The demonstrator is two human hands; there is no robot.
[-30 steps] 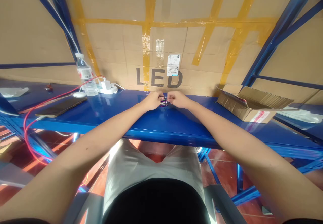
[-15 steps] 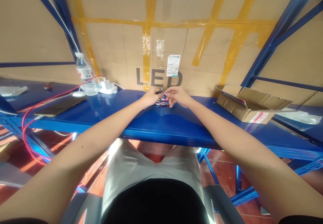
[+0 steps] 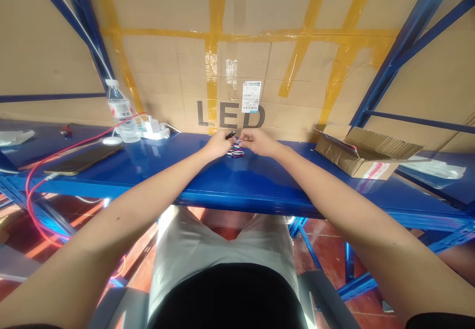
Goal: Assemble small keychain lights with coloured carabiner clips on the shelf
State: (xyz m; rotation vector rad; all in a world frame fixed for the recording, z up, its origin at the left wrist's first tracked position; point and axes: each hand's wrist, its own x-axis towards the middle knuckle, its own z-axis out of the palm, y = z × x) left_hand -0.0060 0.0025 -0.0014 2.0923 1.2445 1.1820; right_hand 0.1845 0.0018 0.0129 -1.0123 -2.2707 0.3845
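Note:
My left hand [image 3: 218,144] is closed around a small black stick-like thing [image 3: 230,134], whose end pokes out above the thumb. Just beneath the fingers, a small bundle of thin coloured wires [image 3: 235,152] lies on the blue bench [image 3: 208,183]. My right hand [image 3: 258,141] is at the other side of the bundle, with thumb and fingers pinched together. A thin strand seems to run from the bundle to those fingertips. The two hands are close but apart, and the fingers partly hide what lies between them.
An open cardboard box [image 3: 365,163] stands at the right. On the left are a water bottle [image 3: 124,114], a white power adapter [image 3: 154,129], a red cable [image 3: 31,180] and a dark flat phone-like slab [image 3: 85,159]. A large taped cardboard panel [image 3: 166,76] closes off the back.
The fingers of my right hand were spread over the wires and have now closed into a pinch. My left hand stays nearly in place. The view has shifted slightly.

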